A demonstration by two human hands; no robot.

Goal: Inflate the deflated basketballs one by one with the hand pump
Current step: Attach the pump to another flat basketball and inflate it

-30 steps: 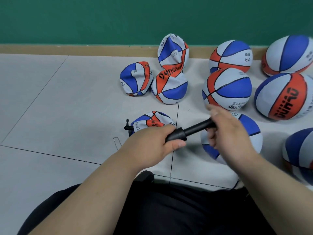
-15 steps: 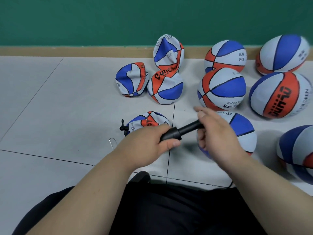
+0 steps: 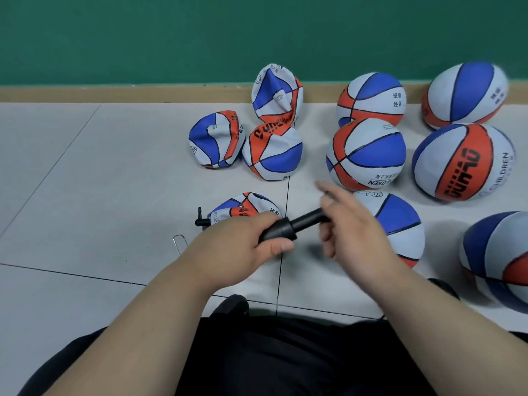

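Head view: hand pump point(image 3: 294, 224) held in both hands above the floor

The left hand point(image 3: 243, 247) is wrapped around the thick black barrel of the hand pump, with the thumb lying along its underside. The thinner rod runs up and to the right into the right hand point(image 3: 357, 232). That hand is motion-blurred. Its lower fingers curl round the rod's end, and its index finger sticks out straight.

Just behind the left hand, a flattened ball point(image 3: 243, 208) lies on the pale tiled floor point(image 3: 100, 181). A small black fitting point(image 3: 201, 221) stands out at the ball's left edge. A bent wire clip point(image 3: 178, 242) lies on the tile beside the left wrist.

Farther back, three more deflated balls point(image 3: 273, 152) are bunched together and touching, and the rearmost leans near the tan skirting point(image 3: 114, 94) under the green wall point(image 3: 143, 38).

To the right sit the inflated balls point(image 3: 367, 152), all blue, white and orange. One of them is partly hidden behind the right hand, and another is cut off by the right edge.
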